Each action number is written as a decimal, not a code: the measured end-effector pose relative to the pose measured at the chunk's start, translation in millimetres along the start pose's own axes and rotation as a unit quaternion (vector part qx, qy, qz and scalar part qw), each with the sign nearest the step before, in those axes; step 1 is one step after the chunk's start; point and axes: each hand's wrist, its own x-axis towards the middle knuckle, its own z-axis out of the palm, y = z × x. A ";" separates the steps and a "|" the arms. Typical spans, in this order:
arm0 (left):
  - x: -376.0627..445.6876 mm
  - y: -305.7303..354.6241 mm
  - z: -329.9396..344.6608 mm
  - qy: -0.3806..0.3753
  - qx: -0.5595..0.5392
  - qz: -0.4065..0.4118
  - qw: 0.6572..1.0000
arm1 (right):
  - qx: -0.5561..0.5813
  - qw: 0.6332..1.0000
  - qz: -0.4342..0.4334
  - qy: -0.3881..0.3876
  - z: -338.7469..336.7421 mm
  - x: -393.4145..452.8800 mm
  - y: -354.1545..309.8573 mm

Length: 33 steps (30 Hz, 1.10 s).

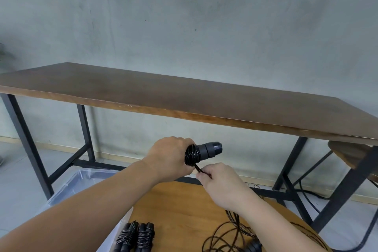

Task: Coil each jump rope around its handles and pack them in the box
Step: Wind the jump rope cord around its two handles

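The left hand (169, 159) has its grip clenched round the jump rope handles (206, 149), held in the air above the round tabletop (184, 206). Their long axis lies nearly level, the capped end pointing right and slightly up, away from the grip. Glossy black cord (191, 156) is coiled round them beside the fingers. Just below and right, the right hand (221, 182) pinches the cord's free end. Two coiled jump ropes (135, 236) and a loose rope (231, 235) lie lower down; a clear plastic box (81, 180) sits lower left.

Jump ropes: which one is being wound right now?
The jump rope in the air: the left hand grips its handles, the right hand pinches its cord. Two wound bundles and a loose rope lie below, untouched.
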 end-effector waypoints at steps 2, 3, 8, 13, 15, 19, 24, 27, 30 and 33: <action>0.3 2.0 0.3 -0.015 0.076 0.012 0.997 | -0.068 0.998 -0.011 -0.005 -3.5 -3.2 -2.7; -0.1 3.0 1.3 -0.024 0.114 0.019 0.993 | -0.104 0.994 -0.022 -0.006 -6.1 -5.3 -5.0; -4.6 4.7 8.7 -0.076 0.183 0.063 0.978 | -0.210 0.976 -0.057 -0.010 -27.7 -8.0 -19.3; -3.8 1.8 2.8 -0.093 0.138 0.106 0.980 | -0.204 0.974 -0.090 -0.047 -61.5 -2.7 -28.8; -2.1 1.7 -2.4 -0.103 0.123 0.110 0.981 | -0.167 0.980 -0.092 -0.065 -69.9 1.3 -28.8; -2.6 8.7 -6.9 -0.129 0.146 0.119 0.974 | -0.131 0.983 -0.103 -0.077 -71.1 11.7 -26.8; -4.8 12.1 -5.9 -0.150 0.118 0.125 0.974 | -0.102 0.981 -0.117 -0.114 -79.8 22.4 -21.2; -9.4 12.6 -5.7 -0.168 0.058 0.122 0.977 | -0.034 0.983 -0.112 -0.138 -82.7 30.4 -11.0; -14.1 12.2 -7.3 -0.196 -0.041 0.099 0.975 | 0.073 0.978 -0.093 -0.170 -75.8 37.3 3.0; -17.7 10.4 -10.0 -0.224 -0.125 0.067 0.964 | 0.211 0.953 -0.057 -0.211 -59.9 45.2 21.1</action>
